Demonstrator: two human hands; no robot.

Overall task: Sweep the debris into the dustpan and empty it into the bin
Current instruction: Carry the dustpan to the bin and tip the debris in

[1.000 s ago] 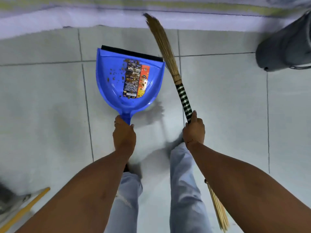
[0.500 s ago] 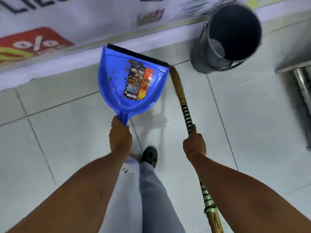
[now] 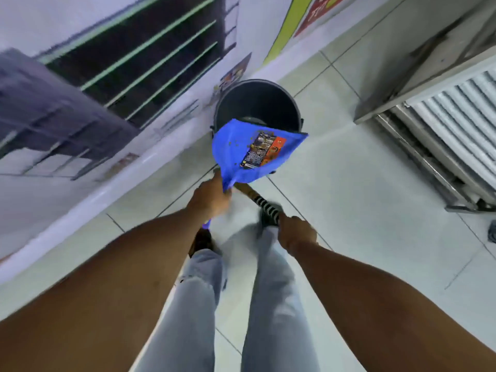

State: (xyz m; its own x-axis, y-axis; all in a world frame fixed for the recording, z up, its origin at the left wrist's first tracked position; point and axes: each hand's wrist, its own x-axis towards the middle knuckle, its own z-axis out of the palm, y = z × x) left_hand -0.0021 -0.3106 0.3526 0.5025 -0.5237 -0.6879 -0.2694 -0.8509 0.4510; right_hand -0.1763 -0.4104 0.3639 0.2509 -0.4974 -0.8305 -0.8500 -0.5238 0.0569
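Note:
My left hand (image 3: pixel 210 198) grips the handle of a blue dustpan (image 3: pixel 230 151) with a printed label inside. The pan is lifted and tilted, its front edge reaching over the near rim of a dark grey bin (image 3: pixel 257 103). Small brown debris (image 3: pixel 236 142) still clings to the pan's floor. My right hand (image 3: pixel 296 233) holds the black-and-white striped handle of a straw broom (image 3: pixel 264 204), which runs under the dustpan; its bristles are hidden there.
A white wall base (image 3: pixel 94 194) with posters runs along the left. A metal unit with a louvred panel (image 3: pixel 456 122) stands at the right. My legs and a dark shoe (image 3: pixel 202 241) are below on the pale tiled floor (image 3: pixel 362 183).
I have turned and stepped toward the bin. The dustpan has moved from beside the bin to over its rim and tilted forward. The broom has swung under the pan.

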